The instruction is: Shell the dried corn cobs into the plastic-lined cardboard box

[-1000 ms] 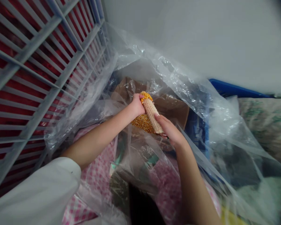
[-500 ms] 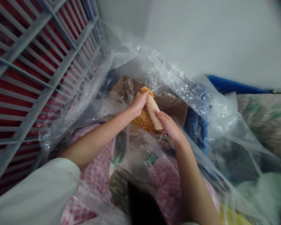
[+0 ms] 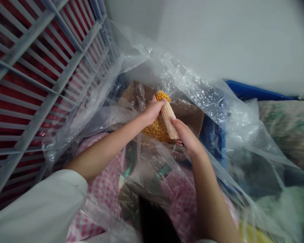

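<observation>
Both of my hands hold one corn cob [image 3: 168, 116], mostly stripped bare and pale, with yellow kernels left only at its far tip. My left hand [image 3: 152, 111] is wrapped round the upper part just below the tip. My right hand [image 3: 186, 136] grips the lower end. Under the cob lies a heap of loose yellow kernels [image 3: 155, 130] inside a brown cardboard box [image 3: 190, 116]. The box is draped in clear plastic sheeting [image 3: 192, 86].
A grey metal grille [image 3: 40, 67] with red behind it rises at the left. A pale wall stands behind. A blue container rim [image 3: 253, 91] and a patterned sack [image 3: 286, 131] are at the right. Pink checked cloth [image 3: 108, 182] lies under the plastic near me.
My left hand slid up to cover the kernelled tip, then back down, so the tip shows again. The cob stays over the kernel heap.
</observation>
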Demonstrator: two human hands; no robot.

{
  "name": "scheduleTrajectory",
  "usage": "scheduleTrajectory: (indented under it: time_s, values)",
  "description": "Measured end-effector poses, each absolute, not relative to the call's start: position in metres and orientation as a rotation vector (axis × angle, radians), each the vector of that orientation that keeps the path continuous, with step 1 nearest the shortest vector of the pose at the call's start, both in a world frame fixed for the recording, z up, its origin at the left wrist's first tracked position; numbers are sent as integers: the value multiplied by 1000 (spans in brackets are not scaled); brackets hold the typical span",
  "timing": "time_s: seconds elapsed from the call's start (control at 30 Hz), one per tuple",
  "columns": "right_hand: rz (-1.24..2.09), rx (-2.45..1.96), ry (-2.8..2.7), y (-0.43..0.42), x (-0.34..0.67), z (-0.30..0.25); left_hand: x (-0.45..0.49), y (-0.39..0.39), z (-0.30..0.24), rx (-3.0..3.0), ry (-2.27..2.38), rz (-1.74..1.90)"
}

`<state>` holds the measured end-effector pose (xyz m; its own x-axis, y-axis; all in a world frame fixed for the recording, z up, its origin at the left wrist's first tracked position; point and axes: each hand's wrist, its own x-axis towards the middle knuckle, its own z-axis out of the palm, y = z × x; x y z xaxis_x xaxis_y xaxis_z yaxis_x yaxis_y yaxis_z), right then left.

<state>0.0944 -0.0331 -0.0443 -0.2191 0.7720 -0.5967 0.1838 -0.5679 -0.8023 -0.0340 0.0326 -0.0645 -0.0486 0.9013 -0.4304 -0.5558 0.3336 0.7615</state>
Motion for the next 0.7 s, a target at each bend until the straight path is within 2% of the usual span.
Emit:
scheduleTrajectory:
  time_s: [0.17,0.7]
  values:
    - [1833,-1600,-1104,-33,94,-45,-36,35,-65,298,1115,1146]
    - [1789,-1641,-1261,-34,95,-49,-35,41,-69,196,1131,1208]
